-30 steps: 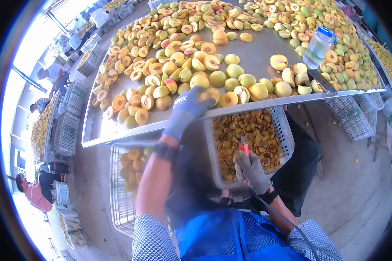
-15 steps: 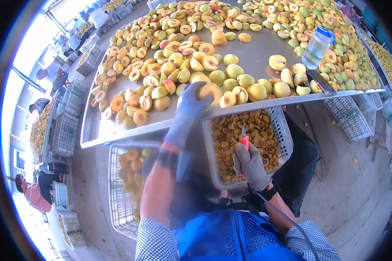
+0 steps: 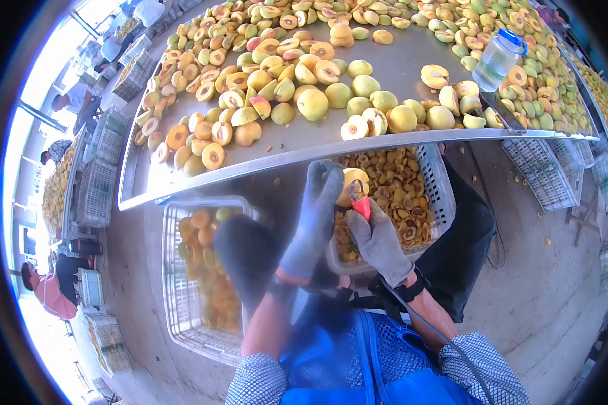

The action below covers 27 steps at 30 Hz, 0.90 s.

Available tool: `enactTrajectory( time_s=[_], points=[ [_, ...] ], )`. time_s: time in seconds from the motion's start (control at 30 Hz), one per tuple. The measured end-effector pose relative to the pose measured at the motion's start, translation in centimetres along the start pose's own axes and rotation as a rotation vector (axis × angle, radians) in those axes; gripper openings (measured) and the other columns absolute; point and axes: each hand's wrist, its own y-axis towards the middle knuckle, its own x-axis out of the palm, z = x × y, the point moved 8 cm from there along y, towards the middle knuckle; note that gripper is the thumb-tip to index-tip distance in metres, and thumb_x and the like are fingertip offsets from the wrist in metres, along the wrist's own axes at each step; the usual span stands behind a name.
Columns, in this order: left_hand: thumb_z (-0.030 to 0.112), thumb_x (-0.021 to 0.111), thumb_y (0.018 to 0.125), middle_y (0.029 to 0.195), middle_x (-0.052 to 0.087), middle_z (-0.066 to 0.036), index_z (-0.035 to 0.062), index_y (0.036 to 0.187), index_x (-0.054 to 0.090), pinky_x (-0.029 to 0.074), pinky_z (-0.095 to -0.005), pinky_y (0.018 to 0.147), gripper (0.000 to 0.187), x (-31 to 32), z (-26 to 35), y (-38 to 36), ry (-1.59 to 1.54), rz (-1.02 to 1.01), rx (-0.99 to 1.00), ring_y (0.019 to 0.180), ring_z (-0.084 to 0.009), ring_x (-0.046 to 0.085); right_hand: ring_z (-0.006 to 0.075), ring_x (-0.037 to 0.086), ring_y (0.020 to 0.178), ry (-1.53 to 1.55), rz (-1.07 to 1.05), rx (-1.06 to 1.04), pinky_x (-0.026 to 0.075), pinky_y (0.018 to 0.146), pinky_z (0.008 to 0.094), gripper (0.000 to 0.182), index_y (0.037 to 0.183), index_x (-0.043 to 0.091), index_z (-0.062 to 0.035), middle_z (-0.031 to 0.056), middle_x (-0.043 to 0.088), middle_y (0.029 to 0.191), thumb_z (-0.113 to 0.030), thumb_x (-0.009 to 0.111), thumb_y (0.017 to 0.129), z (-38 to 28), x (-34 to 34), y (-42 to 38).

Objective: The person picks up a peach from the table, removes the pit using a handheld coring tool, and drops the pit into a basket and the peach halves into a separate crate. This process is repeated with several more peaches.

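My left hand (image 3: 315, 202), in a grey glove, pinches a peach half (image 3: 350, 183) whose cut face is turned toward my right hand. My gloved right hand (image 3: 384, 248) wraps round a red-handled corded pitting tool (image 3: 361, 208). The tool's looped metal blade overlaps the cut face of the peach half in this view. Both hands are just below the table's front edge, over a white crate (image 3: 439, 185) of small yellow-brown cut pieces (image 3: 402, 202). At the left, a second white crate (image 3: 171, 270) contains peach halves (image 3: 209, 270).
Many peaches (image 3: 263, 81), mostly halved, cover much of the metal table (image 3: 385, 57). A water bottle (image 3: 498, 61) with a blue lid stands among them, near a dark flat object (image 3: 503, 113). A cable (image 3: 439, 331) runs along my right forearm. Other people (image 3: 51, 290) sit at the left.
My left hand has drawn back from the table's fruit to below the edge, bringing a peach half. My right hand has shifted left and up, bringing the tool's blade to it.
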Motion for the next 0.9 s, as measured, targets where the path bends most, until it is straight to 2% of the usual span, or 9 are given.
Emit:
enactTrajectory(
  time_s=[0.1, 0.17, 0.3, 0.37, 0.53, 0.6, 0.67, 0.83, 0.9],
  points=[
    [0.031, 0.053, 0.098, 0.096, 0.052, -0.002, 0.0097, 0.104, 0.049, 0.046, -0.0278, 0.080, 0.023, -0.6, -0.7, -0.3, -0.037, 0.098, -0.036, 0.090, -0.0105, 0.053, 0.0164, 0.056, 0.070, -0.158, 0.050, -0.123, 0.046, 0.064, 0.0319, 0.025, 0.106, 0.056, 0.0006, 0.0104, 0.060, 0.077, -0.022, 0.055, 0.094, 0.0, 0.4, -0.6],
    [0.032, 0.052, 0.098, 0.102, 0.055, -0.003, 0.0072, 0.106, 0.052, 0.046, -0.0274, 0.082, 0.026, 0.0, 0.8, -0.2, 0.307, 0.042, 0.190, 0.093, -0.0111, 0.054, 0.0186, 0.058, 0.072, -0.190, 0.046, -0.104, 0.047, 0.067, 0.0331, 0.026, 0.107, 0.056, 0.0010, 0.0124, 0.061, 0.078, -0.022, 0.055, 0.094, -0.3, 0.4, -0.8],
    [0.031, 0.052, 0.098, 0.104, 0.059, -0.006, 0.0040, 0.108, 0.055, 0.047, -0.0269, 0.083, 0.029, 0.1, 0.4, -0.8, 0.189, 0.094, 0.100, 0.094, -0.0121, 0.056, 0.0227, 0.061, 0.074, -0.202, 0.069, -0.044, 0.047, 0.068, 0.0343, 0.027, 0.108, 0.055, 0.0018, 0.0160, 0.061, 0.079, -0.021, 0.054, 0.094, 0.6, 0.2, -0.8],
    [0.029, 0.046, 0.100, 0.109, 0.061, -0.007, 0.0003, 0.116, 0.056, 0.047, -0.0270, 0.086, 0.035, 0.2, -1.0, -1.0, 0.130, 0.007, -0.037, 0.096, -0.0145, 0.057, 0.0242, 0.061, 0.075, -0.204, 0.069, -0.037, 0.048, 0.068, 0.0346, 0.027, 0.108, 0.055, 0.0021, 0.0169, 0.061, 0.079, -0.020, 0.054, 0.094, 1.5, 0.2, -0.7],
    [0.033, 0.045, 0.100, 0.101, 0.064, -0.007, 0.0014, 0.109, 0.057, 0.047, -0.0260, 0.084, 0.035, 1.2, -0.4, -1.3, 0.132, 0.018, 0.083, 0.093, -0.0120, 0.058, 0.0280, 0.063, 0.075, -0.222, 0.085, -0.025, 0.048, 0.068, 0.0352, 0.026, 0.107, 0.055, 0.0029, 0.0191, 0.061, 0.079, -0.019, 0.053, 0.094, 1.9, 0.1, -0.5],
    [0.033, 0.045, 0.101, 0.100, 0.064, -0.007, 0.0019, 0.108, 0.057, 0.047, -0.0260, 0.084, 0.034, 1.4, -0.8, -1.2, 0.121, 0.034, 0.086, 0.091, -0.0117, 0.058, 0.0431, 0.063, 0.090, -0.214, 0.089, 0.145, 0.050, 0.076, 0.0444, 0.032, 0.107, 0.058, -0.0043, 0.0266, 0.064, 0.091, -0.030, 0.057, 0.087, 3.3, -0.1, -0.5],
    [0.025, 0.049, 0.099, 0.094, 0.065, -0.010, 0.0017, 0.104, 0.055, 0.050, -0.0274, 0.077, 0.024, 1.0, -1.0, -1.1, 0.109, 0.097, 0.133, 0.085, -0.0146, 0.061, 0.0429, 0.063, 0.090, -0.182, 0.085, 0.113, 0.050, 0.076, 0.0446, 0.032, 0.106, 0.058, -0.0046, 0.0263, 0.064, 0.091, -0.030, 0.057, 0.087, 3.1, -0.1, -0.4],
    [0.023, 0.050, 0.099, 0.092, 0.065, -0.008, 0.0009, 0.102, 0.057, 0.050, -0.0262, 0.074, 0.023, 0.4, -2.0, -0.5, 0.139, 0.101, 0.069, 0.081, -0.0129, 0.060, 0.0426, 0.063, 0.087, -0.123, 0.087, 0.109, 0.050, 0.075, 0.0449, 0.028, 0.105, 0.059, -0.0061, 0.0232, 0.064, 0.093, -0.027, 0.056, 0.087, 4.0, 0.0, -0.1],
    [0.022, 0.050, 0.099, 0.090, 0.065, -0.008, 0.0007, 0.102, 0.059, 0.050, -0.0258, 0.072, 0.023, 0.2, -1.9, -0.4, 0.168, 0.090, 0.047, 0.080, -0.0122, 0.060, 0.0169, 0.057, 0.069, -0.357, -0.014, -0.219, 0.047, 0.065, 0.0322, 0.025, 0.103, 0.055, 0.0031, 0.0108, 0.060, 0.076, -0.020, 0.050, 0.095, 1.7, 1.0, -0.5]
  ],
)
